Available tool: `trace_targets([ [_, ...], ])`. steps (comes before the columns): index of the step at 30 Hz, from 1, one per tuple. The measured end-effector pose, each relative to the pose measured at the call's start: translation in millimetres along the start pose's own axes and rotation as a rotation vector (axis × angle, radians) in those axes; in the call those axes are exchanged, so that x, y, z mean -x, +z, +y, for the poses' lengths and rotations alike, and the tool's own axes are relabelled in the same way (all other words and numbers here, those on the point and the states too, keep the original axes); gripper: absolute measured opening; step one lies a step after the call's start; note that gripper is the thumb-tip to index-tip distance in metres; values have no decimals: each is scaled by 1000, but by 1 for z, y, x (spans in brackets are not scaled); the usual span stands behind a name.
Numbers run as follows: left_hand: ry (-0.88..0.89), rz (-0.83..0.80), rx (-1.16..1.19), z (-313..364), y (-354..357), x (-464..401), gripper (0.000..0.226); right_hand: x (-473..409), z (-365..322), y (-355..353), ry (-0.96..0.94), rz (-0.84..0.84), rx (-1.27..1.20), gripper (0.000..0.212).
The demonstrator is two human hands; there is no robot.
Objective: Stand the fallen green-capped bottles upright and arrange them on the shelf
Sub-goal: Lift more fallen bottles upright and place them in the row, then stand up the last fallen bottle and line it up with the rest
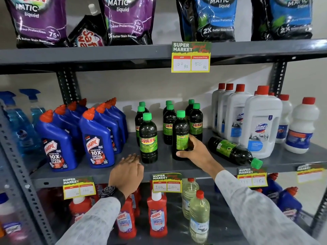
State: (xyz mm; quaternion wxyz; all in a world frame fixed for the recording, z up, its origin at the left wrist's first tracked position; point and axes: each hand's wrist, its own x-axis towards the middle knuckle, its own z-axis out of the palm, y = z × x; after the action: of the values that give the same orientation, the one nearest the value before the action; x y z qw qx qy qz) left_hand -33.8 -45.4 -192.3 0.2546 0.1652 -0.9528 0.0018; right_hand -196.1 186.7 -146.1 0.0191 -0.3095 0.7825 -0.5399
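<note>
Right hand (pixel 192 150) hides held bottle's (pixel 180 133) lower label.

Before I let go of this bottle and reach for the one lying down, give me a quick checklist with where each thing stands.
1. Held bottle upright: ok, it stands vertical in the right hand.
2. Its base flat on the shelf: cannot tell, the hand hides part of the bottom.
3. Label facing front: not ok, the back label shows, unlike the front bottle.
4. Left hand free: ok, open and empty at the shelf edge.
5. All bottles standing: not ok, the fallen bottle lies on its side, cap at the shelf edge.
</note>
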Motion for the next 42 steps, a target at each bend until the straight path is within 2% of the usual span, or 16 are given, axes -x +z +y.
trace_targets([
  [3,0,-9,-2,0,0,0,70,-1,3,0,-8,-26,-27,80],
  [9,-4,-16,-10,0,0,-1,70,1,2,3,-18,70,34,76],
  [15,12,-7,-12,0,0,0,67,-4,5,2,-19,60,8,93],
  [18,9,-5,-17,0,0,0,66,-6,9,0,6,24,-64,88],
  [21,10,-6,-16,1,0,0,67,-5,9,2,-7,64,-22,80],
  [27,11,-3,-20,1,-2,1,66,-6,9,2,-25,78,-12,86],
  [31,10,-10,-16,0,0,1,66,-9,14,0,-3,41,-47,81],
  [37,14,-9,-17,1,-1,1,64,-2,5,5,5,154,57,83],
  [42,20,-2,-5,8,0,0,65,7,1,-2,8,158,99,84],
])
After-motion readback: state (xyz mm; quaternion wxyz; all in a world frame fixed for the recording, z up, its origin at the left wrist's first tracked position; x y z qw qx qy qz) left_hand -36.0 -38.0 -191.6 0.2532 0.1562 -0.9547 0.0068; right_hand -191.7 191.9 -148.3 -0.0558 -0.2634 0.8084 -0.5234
